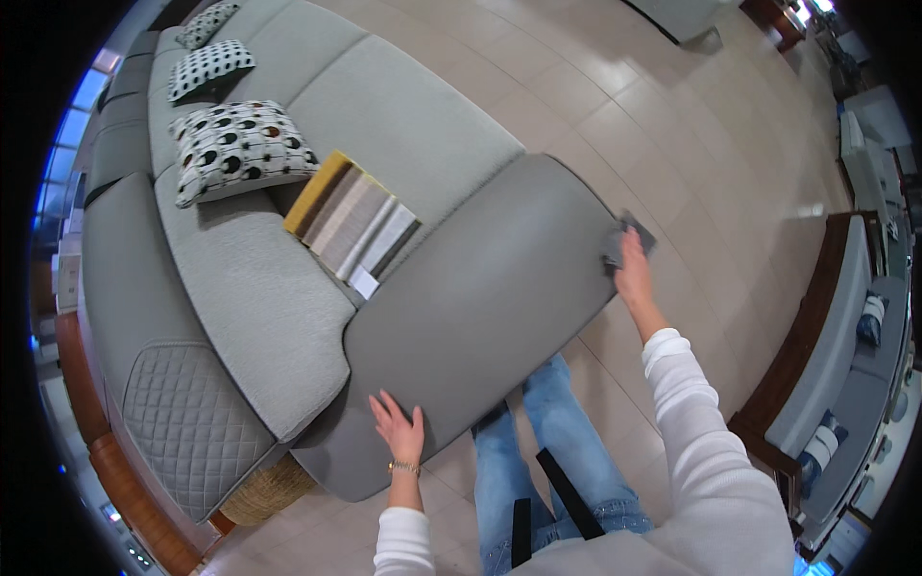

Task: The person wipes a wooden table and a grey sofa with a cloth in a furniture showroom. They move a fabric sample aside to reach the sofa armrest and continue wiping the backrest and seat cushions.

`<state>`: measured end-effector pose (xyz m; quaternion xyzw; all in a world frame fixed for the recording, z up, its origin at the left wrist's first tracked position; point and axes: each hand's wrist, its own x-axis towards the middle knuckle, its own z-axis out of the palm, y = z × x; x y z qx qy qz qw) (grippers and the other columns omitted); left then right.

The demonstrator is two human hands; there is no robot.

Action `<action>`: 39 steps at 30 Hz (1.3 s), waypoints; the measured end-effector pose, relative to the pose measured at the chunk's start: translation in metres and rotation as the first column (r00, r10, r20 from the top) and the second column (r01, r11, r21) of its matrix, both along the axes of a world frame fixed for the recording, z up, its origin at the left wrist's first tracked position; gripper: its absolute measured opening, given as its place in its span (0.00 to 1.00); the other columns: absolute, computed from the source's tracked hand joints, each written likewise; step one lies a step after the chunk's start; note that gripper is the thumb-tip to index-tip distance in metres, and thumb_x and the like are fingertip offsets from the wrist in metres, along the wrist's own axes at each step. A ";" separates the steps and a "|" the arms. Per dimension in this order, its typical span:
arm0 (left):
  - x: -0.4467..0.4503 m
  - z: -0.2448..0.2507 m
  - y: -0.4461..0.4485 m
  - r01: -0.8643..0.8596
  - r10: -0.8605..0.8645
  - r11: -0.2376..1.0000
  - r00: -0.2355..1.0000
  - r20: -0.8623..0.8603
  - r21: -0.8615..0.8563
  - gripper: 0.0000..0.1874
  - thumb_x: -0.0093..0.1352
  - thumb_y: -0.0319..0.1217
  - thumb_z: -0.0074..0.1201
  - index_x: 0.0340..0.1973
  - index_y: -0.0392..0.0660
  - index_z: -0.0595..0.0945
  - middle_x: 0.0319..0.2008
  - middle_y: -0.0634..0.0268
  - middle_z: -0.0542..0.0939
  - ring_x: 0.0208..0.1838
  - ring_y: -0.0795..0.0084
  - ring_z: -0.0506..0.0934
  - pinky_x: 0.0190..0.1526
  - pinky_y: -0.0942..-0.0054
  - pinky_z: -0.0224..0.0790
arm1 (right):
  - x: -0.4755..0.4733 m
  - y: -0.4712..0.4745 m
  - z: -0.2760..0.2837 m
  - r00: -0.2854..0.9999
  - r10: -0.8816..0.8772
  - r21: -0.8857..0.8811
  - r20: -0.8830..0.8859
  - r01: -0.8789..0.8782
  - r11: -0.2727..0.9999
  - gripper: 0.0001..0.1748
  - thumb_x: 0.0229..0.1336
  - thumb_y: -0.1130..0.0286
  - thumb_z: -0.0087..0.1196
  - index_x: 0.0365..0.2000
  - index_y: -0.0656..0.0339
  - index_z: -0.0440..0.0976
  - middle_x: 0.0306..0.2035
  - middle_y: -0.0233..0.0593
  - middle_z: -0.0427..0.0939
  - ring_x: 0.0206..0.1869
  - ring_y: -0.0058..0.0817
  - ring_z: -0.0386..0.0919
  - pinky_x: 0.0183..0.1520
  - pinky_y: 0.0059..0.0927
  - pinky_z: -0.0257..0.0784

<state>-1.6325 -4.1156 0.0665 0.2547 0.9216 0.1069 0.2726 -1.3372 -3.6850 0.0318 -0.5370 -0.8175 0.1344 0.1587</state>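
Note:
A long grey sofa with pale fabric seats (403, 101) stretches away before me. Its near armrest (475, 288) is smooth grey, leather-like upholstery. My right hand (634, 268) grips a grey cloth (616, 248) at the armrest's far right corner; part of the cloth hangs past the edge, slightly blurred. Flat on the near left part of the armrest rests my left hand (400, 432), fingers apart, holding nothing. A fan of fabric swatches (353, 219) in yellow, brown, beige and grey lies on the seat beside the armrest.
Patterned cushions (241, 147) sit along the sofa's backrest (130, 259), which has a quilted end panel (191, 410). Below it is a woven straw-coloured pouf or basket (270, 493). Tiled floor (691, 288) runs to the right, where a wood-framed sofa (814, 331) stands.

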 end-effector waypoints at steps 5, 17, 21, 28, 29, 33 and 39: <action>0.031 0.004 0.097 0.019 0.044 0.919 0.987 0.152 -0.393 0.67 0.54 0.65 0.60 0.73 0.54 0.33 0.74 0.44 0.25 0.76 0.43 0.25 0.64 0.24 0.33 | -0.086 -0.098 0.013 0.749 0.652 -0.145 0.114 -0.637 0.757 0.42 0.47 0.56 0.61 0.65 0.45 0.61 0.73 0.37 0.50 0.74 0.33 0.49 0.68 0.62 0.50; 0.028 -0.005 0.120 -0.070 0.199 0.826 0.964 0.174 -0.559 0.76 0.47 0.68 0.64 0.71 0.54 0.25 0.71 0.43 0.17 0.73 0.42 0.17 0.60 0.21 0.40 | -0.163 0.047 -0.011 0.921 0.327 -0.210 0.211 -0.284 0.936 0.37 0.58 0.53 0.51 0.67 0.40 0.56 0.73 0.28 0.50 0.75 0.24 0.44 0.74 0.54 0.36; 0.027 -0.010 0.116 -0.066 0.182 0.838 0.970 0.164 -0.541 0.76 0.46 0.69 0.64 0.71 0.53 0.26 0.71 0.42 0.17 0.73 0.40 0.18 0.60 0.21 0.41 | -0.060 0.068 -0.016 0.990 -0.135 -0.267 0.049 0.143 0.953 0.38 0.49 0.71 0.56 0.64 0.49 0.62 0.66 0.40 0.62 0.68 0.37 0.59 0.67 0.43 0.59; 0.029 -0.017 0.109 -0.063 0.162 0.833 0.978 0.133 -0.549 0.76 0.47 0.68 0.64 0.71 0.53 0.26 0.71 0.43 0.17 0.74 0.40 0.19 0.60 0.22 0.43 | 0.178 0.006 -0.024 0.830 -0.494 -0.576 0.260 0.543 0.611 0.23 0.57 0.73 0.46 0.54 0.65 0.70 0.51 0.57 0.76 0.56 0.51 0.73 0.59 0.43 0.67; 0.029 -0.018 0.110 -0.071 0.174 0.834 0.975 0.139 -0.547 0.76 0.47 0.68 0.64 0.71 0.53 0.26 0.71 0.43 0.17 0.74 0.40 0.19 0.60 0.21 0.44 | 0.181 0.007 -0.021 0.874 -0.478 -0.575 0.087 0.436 0.692 0.25 0.57 0.74 0.46 0.56 0.67 0.68 0.53 0.56 0.74 0.58 0.49 0.72 0.61 0.42 0.65; 0.027 -0.018 0.110 -0.052 0.160 0.827 0.976 0.145 -0.559 0.76 0.47 0.68 0.64 0.71 0.54 0.26 0.71 0.43 0.16 0.73 0.39 0.19 0.59 0.22 0.46 | 0.082 0.035 -0.003 0.890 -0.317 -0.358 -0.329 0.193 0.914 0.34 0.53 0.79 0.48 0.64 0.68 0.59 0.65 0.52 0.63 0.69 0.43 0.60 0.69 0.36 0.55; 0.023 -0.026 0.098 -0.041 0.121 0.835 0.986 0.111 -0.548 0.76 0.47 0.69 0.64 0.71 0.53 0.25 0.70 0.41 0.17 0.74 0.37 0.20 0.59 0.22 0.47 | -0.144 0.097 0.008 0.965 0.200 -0.138 -0.171 -0.225 0.965 0.43 0.47 0.73 0.59 0.66 0.54 0.58 0.71 0.37 0.54 0.72 0.33 0.53 0.70 0.50 0.54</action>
